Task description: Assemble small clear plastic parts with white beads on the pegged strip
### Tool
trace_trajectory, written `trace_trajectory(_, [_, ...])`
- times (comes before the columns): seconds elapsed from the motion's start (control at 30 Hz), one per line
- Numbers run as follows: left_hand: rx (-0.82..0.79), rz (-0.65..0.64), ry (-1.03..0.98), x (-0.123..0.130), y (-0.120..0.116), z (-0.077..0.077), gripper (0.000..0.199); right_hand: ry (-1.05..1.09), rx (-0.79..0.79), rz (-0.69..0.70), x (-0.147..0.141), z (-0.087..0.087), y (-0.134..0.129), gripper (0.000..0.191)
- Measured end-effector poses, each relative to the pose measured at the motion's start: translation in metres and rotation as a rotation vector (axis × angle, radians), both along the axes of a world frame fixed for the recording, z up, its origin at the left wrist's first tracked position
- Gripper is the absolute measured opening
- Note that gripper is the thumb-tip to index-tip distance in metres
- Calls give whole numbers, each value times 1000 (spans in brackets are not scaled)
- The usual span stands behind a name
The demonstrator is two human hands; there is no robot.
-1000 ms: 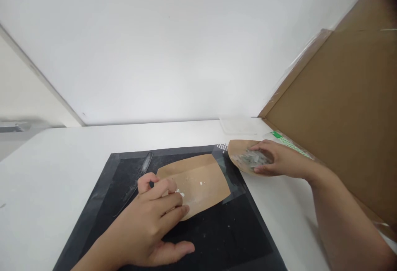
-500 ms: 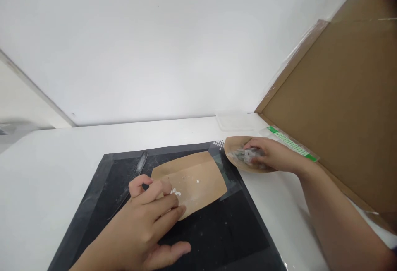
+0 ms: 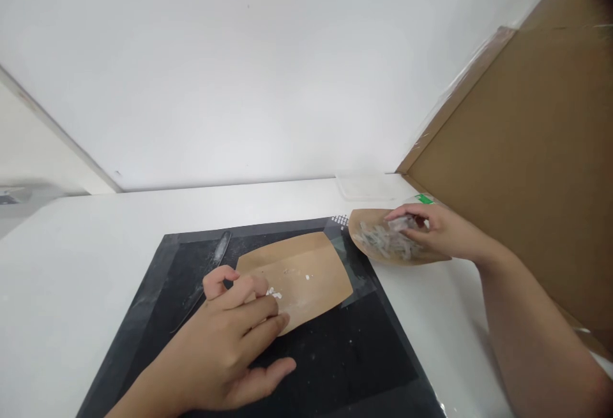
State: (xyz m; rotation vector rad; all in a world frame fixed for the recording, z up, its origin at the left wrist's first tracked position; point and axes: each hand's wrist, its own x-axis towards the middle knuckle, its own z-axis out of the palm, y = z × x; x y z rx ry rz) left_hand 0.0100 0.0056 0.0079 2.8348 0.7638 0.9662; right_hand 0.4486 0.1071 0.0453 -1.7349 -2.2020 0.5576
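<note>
My left hand (image 3: 239,335) rests on the near left part of a brown paper tray (image 3: 316,271), its fingers bent and apart with nothing visibly held. Small white flakes (image 3: 274,293) lie in that tray near my fingertips. At the right, my right hand (image 3: 431,226) is closed on a small translucent piece (image 3: 401,223), pinched above a second brown tray (image 3: 359,221). Several translucent whitish strips (image 3: 383,239) lie in this second tray. Which kind of pieces they are, I cannot tell.
Under the left tray lies a black mat (image 3: 335,367), with a dark narrow blade-like tool (image 3: 221,249) on its left part. A clear shallow lid (image 3: 364,187) lies behind. A large cardboard panel (image 3: 517,131) stands at the right; a green-marked strip (image 3: 424,199) is partly hidden.
My right hand has lifted from among the strips and shifted slightly right, with a piece between its fingers. More strips show in the tray. My left hand has hardly moved.
</note>
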Motion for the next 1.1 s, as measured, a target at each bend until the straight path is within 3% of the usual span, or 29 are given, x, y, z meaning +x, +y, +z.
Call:
trace_trajectory(0.37, [1, 8, 1, 1, 2, -2, 15, 43, 29, -76, -4, 8, -6, 50])
trace_trajectory(1.1, [25, 37, 14, 1, 1, -1, 10, 137, -29, -28, -3, 1, -2, 50])
